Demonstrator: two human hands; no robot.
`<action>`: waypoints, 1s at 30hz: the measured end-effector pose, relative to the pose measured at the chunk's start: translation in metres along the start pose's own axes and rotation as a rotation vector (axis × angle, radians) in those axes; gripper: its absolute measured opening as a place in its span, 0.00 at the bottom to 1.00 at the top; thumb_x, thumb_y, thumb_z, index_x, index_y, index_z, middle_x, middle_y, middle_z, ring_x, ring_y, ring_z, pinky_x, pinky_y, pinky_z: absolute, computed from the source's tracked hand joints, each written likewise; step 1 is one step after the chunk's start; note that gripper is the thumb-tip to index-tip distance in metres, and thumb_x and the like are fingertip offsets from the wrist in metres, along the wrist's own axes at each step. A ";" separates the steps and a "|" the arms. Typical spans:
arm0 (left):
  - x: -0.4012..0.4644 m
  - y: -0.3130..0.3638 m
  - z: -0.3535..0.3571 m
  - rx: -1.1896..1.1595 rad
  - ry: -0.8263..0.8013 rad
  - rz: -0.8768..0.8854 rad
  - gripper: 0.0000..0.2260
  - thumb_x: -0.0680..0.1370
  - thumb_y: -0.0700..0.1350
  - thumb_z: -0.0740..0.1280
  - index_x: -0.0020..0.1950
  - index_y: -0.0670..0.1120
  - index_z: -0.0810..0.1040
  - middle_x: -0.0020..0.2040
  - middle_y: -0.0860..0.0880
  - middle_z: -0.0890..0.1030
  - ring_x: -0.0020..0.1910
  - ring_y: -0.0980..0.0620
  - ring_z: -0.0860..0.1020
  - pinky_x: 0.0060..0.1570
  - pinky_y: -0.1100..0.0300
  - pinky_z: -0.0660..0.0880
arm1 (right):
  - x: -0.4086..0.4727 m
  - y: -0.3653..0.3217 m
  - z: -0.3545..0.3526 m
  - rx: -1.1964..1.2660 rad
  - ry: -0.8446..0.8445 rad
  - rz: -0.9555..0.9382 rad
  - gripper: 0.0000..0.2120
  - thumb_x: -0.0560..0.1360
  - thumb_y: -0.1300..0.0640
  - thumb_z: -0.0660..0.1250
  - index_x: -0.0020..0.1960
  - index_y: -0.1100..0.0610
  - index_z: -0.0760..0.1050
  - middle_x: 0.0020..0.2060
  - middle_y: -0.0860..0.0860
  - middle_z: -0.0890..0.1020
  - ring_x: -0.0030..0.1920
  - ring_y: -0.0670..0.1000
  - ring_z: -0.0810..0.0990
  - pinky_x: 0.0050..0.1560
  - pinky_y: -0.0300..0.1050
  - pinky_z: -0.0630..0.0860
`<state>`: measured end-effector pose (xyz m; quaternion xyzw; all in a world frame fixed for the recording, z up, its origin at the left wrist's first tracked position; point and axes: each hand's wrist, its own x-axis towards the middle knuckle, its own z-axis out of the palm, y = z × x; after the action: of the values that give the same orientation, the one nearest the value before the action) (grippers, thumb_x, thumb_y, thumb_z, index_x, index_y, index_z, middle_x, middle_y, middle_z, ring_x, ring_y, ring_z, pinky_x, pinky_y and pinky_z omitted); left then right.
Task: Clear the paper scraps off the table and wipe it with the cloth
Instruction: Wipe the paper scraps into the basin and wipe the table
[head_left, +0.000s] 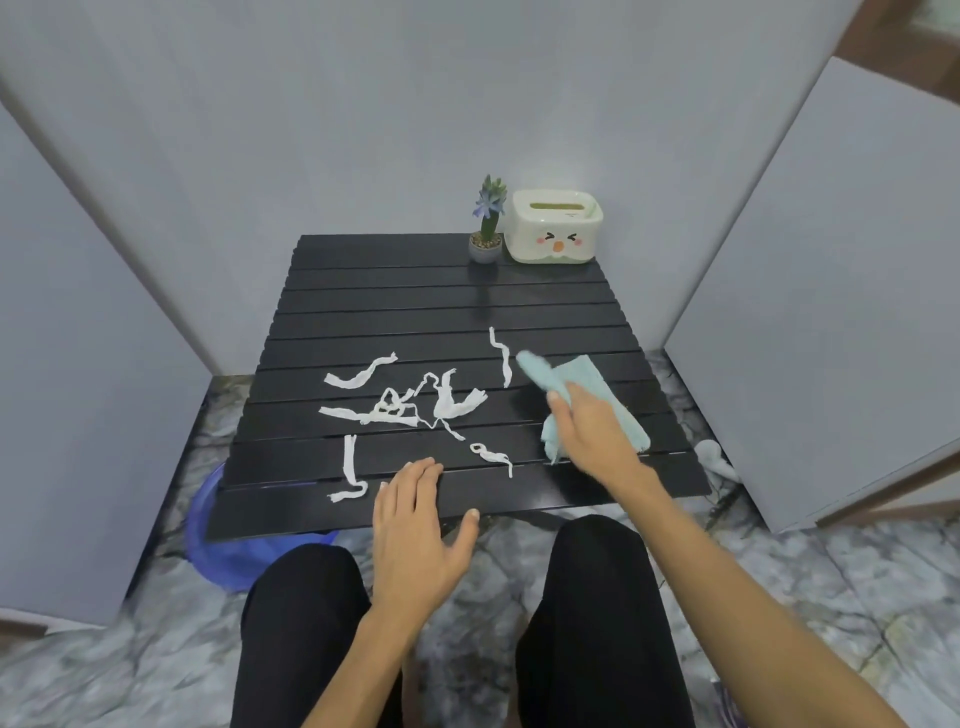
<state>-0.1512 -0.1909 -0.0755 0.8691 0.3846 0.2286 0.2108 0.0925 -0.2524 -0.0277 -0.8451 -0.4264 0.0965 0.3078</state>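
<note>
Several white paper scraps (405, 405) lie scattered over the middle and front of the black slatted table (415, 291). One long strip (349, 467) sits near the front left, another thin strip (501, 356) further back. A light blue cloth (582, 384) rests on the right side of the table. My right hand (587, 431) lies on the cloth with fingers closed around part of it. My left hand (415, 530) hovers flat at the front edge, fingers apart, holding nothing.
A small potted plant (487, 234) and a white tissue box (553, 226) with a cartoon face stand at the far right corner. A blue basin (218, 545) sits on the floor under the front left corner. Grey panels enclose three sides. My knees are below the front edge.
</note>
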 end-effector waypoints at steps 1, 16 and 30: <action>0.000 0.000 0.000 0.002 -0.004 -0.003 0.28 0.75 0.60 0.62 0.70 0.45 0.71 0.70 0.49 0.72 0.71 0.49 0.67 0.74 0.52 0.55 | -0.002 0.008 0.012 -0.091 -0.047 -0.017 0.21 0.82 0.47 0.55 0.63 0.62 0.74 0.59 0.59 0.80 0.63 0.59 0.76 0.64 0.51 0.69; -0.004 -0.005 -0.002 -0.020 -0.044 0.022 0.28 0.77 0.60 0.62 0.72 0.47 0.69 0.73 0.54 0.69 0.74 0.52 0.64 0.75 0.51 0.57 | 0.077 0.020 0.021 -0.296 -0.026 0.163 0.26 0.83 0.46 0.45 0.77 0.57 0.60 0.78 0.54 0.60 0.78 0.56 0.54 0.75 0.58 0.50; -0.002 -0.010 0.010 -0.085 0.011 -0.001 0.28 0.74 0.60 0.65 0.71 0.49 0.70 0.71 0.55 0.71 0.73 0.53 0.67 0.74 0.51 0.56 | 0.125 -0.031 0.055 -0.041 -0.435 -0.149 0.24 0.82 0.39 0.50 0.75 0.43 0.64 0.77 0.49 0.63 0.77 0.49 0.56 0.74 0.40 0.44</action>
<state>-0.1529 -0.1883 -0.0891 0.8578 0.3764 0.2495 0.2455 0.1259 -0.1176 -0.0402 -0.7767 -0.5457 0.2447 0.1975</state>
